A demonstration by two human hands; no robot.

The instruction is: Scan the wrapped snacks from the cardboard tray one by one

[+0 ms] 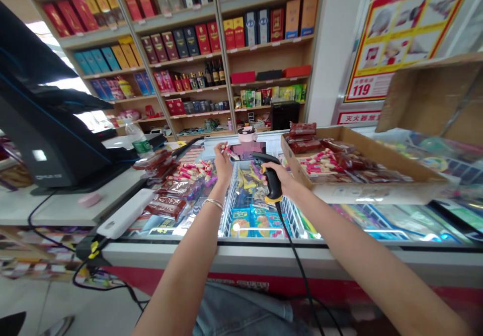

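Note:
My left hand (223, 166) is closed on a small red-and-white wrapped stick (231, 152), raised above the glass top of a chest freezer. In my right hand (284, 179) is a black and yellow barcode scanner (272, 182), its head turned left toward the stick. The scanner's cable (292, 248) hangs down over the freezer's front edge. Similar wrapped sticks (193, 170) lie in a heap left of my left hand, beside brown snack packs (166, 205). Just beyond my hands are a pink mug (246, 136) and a dark pinkish flat object (245, 151), partly blurred out.
An open cardboard box (377, 182) with brown packs and wrapped sticks stands at right. On the left counter are a black checkout terminal (41, 140), a clear bottle (136, 139) and a white long object (126, 214). Stocked shelves (222, 54) line the back wall.

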